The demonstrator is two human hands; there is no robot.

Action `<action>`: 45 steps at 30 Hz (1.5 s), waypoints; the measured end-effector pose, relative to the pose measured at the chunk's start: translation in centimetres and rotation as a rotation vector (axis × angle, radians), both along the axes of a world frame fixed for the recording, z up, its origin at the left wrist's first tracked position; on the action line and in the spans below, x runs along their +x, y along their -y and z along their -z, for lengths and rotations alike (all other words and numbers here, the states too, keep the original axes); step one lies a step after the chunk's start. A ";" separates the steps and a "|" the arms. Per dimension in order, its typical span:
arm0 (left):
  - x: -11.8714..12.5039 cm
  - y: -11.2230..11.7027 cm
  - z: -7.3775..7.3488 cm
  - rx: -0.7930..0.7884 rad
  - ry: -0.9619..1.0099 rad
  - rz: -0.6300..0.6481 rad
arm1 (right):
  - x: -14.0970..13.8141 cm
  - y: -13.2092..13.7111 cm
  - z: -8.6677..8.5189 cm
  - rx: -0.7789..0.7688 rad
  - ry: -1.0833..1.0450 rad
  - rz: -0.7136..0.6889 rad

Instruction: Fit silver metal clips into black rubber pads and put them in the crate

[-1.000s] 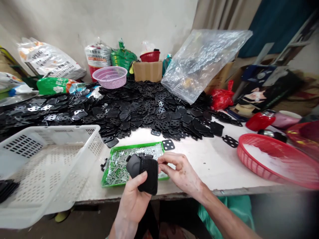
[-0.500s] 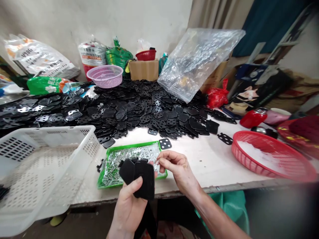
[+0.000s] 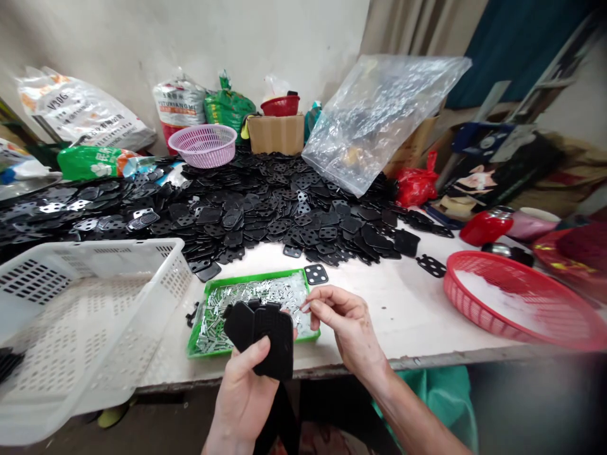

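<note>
The left hand grips a pair of thick black rubber pads low at the centre of the frame, just over a green tray heaped with small silver metal pins. The right hand sits beside it, thumb and forefinger pinching one silver pin above the tray's right corner. A single perforated black plate lies just beyond that corner, at the edge of a wide pile of black plates spread across the white worktop. A white perforated plastic crate stands at lower left, and a red basket sits at right.
</note>
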State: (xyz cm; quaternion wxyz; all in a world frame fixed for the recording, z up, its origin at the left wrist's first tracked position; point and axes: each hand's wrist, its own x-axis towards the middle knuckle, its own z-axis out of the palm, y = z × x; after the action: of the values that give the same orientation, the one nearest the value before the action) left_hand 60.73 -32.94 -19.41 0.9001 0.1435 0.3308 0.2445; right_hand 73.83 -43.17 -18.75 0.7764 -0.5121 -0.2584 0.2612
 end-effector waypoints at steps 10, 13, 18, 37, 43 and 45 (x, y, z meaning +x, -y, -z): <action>-0.5 -0.1 0.2 0.021 0.130 0.147 | -0.4 0.3 -1.1 -0.141 0.157 0.019; -0.2 0.4 -0.3 0.075 0.061 0.171 | -0.2 0.5 -1.4 -0.194 0.482 0.017; -0.6 -0.1 -1.0 0.123 0.045 0.339 | 0.9 1.1 -2.8 -0.245 0.696 -0.223; -0.7 1.2 -0.4 0.225 0.237 0.552 | 0.3 0.2 -0.3 -0.354 0.488 -0.103; -1.0 2.2 -0.6 0.307 0.096 0.422 | 1.3 1.6 -0.5 -0.310 0.154 -0.073; -0.8 2.0 -0.6 0.327 0.061 0.347 | 1.0 2.4 -1.4 -0.299 0.169 -0.123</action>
State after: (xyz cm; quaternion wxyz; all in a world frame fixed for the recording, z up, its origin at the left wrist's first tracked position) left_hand 59.96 -34.95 -18.78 0.9030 0.3349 0.2297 0.1406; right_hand 74.87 -45.60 -17.32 0.6498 -0.6250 -0.3118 0.2997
